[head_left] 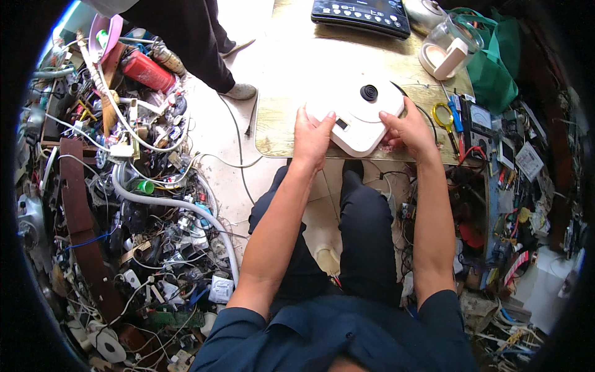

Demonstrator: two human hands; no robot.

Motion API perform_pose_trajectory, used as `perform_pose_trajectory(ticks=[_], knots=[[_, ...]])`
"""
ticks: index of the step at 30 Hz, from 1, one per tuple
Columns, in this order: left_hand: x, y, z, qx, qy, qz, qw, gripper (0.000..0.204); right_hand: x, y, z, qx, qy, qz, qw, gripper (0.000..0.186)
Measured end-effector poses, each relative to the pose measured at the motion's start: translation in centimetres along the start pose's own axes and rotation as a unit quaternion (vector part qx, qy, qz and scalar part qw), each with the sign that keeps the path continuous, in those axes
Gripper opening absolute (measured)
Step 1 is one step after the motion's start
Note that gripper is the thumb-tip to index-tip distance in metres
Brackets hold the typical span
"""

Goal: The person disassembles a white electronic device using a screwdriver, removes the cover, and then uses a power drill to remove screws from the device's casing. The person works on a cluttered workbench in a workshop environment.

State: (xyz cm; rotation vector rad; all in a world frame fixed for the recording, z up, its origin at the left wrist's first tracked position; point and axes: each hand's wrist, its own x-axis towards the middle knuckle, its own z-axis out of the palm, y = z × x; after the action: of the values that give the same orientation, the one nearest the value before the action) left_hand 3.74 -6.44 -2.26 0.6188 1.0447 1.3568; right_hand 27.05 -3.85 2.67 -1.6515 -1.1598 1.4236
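Observation:
A white kettle base point(359, 115) with a black round connector in its middle lies on the wooden table point(279, 124) near the front edge. My left hand point(312, 133) grips its left side with the fingers curled over the rim. On the right side my right hand point(408, 127) holds its edge the same way. A black cord runs from the base off to the right.
A black flat appliance point(362, 13) lies at the table's far edge, beside a glass kettle point(449, 46) with a white handle. Tools and a yellow-rimmed magnifier point(443, 116) lie at right. A heap of wires, hoses and parts point(130, 186) fills the floor at left. Another person's legs point(198, 43) stand beyond.

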Motion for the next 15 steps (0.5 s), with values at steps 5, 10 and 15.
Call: perform_pose_trajectory(ticks=[5,10,15], knots=[[-0.6,1.1,0.6,0.029,0.001,-0.05,0.998,0.047,0.0,1.5,2.2,0.187,0.13,-0.016,0.974,0.07],[-0.6,1.2,-0.1,-0.077,-0.066,-0.034,0.994,0.048,0.2,2.7,3.2,0.371,0.022,-0.075,0.926,0.043],[-1.4,2.2,-0.8,-0.072,-0.094,-0.035,0.992,0.052,-1.6,2.5,3.6,0.381,0.022,-0.122,0.916,0.039]])
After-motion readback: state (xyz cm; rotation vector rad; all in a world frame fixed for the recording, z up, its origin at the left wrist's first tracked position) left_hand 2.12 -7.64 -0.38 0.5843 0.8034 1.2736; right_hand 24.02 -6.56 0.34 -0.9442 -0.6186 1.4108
